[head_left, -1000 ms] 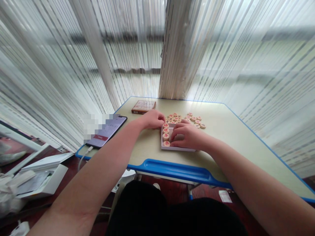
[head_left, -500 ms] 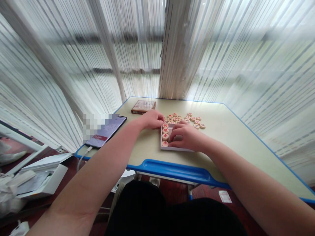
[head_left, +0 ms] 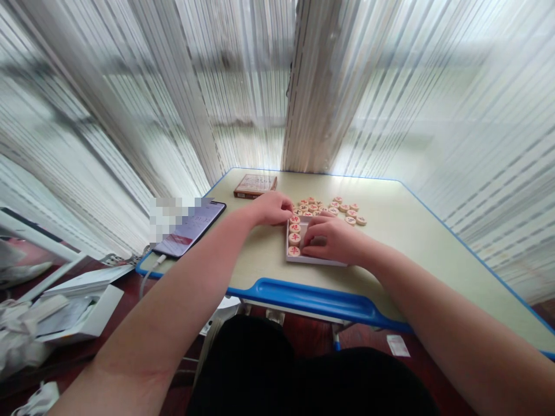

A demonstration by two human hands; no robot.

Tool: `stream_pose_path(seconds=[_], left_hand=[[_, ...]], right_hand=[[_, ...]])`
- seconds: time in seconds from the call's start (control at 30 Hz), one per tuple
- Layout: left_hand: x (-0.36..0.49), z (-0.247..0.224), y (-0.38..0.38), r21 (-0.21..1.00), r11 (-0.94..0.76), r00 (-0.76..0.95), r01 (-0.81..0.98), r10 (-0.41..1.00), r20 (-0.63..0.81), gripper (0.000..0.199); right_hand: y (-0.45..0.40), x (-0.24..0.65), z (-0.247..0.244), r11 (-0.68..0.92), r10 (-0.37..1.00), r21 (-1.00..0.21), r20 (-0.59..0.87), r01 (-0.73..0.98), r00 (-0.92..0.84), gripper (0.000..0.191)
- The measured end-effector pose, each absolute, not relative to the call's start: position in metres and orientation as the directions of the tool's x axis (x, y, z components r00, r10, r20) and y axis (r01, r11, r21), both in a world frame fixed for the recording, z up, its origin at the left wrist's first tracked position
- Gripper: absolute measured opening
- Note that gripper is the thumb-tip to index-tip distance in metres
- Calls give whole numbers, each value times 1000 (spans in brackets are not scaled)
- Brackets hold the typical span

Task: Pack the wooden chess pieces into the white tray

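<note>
Head view: holds fingers of right hand (head_left: 333, 236) apart, with row of pieces (head_left: 295, 237) just left of them, stretching away toward left hand (head_left: 272, 208), impossible to tell whether clamped.

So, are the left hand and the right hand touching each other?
Apart: the head view shows a plain gap between left hand and right hand, with part of the open box visible between them.

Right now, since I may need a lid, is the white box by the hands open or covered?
Open: the box is uncovered on top, showing red-marked pieces inside, beside the right hand.
</note>
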State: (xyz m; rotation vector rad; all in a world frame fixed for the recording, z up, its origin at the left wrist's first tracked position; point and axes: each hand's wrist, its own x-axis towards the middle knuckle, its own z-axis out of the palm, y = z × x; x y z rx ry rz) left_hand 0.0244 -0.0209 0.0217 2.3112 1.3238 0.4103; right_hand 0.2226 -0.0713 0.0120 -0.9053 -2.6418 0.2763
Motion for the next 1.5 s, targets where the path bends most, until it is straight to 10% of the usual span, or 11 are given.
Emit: stream_pose_path(seconds=[0.7, 0.93, 1.5], left_hand=[[24, 24, -22, 482, -466, 505, 742, 861, 54, 26], [25, 18, -17, 581, -412, 496, 702, 868, 17, 27], [34, 6, -15, 724, -287, 441, 628, 897, -28, 20]], right_hand=[[-66, 221, 10, 716, 693, -187, 310, 672, -652, 14], [-52, 239, 18, 512, 791, -286, 524, 810, -316, 20], [-9, 279, -12, 98, 955, -292, 296, 952, -7, 29]])
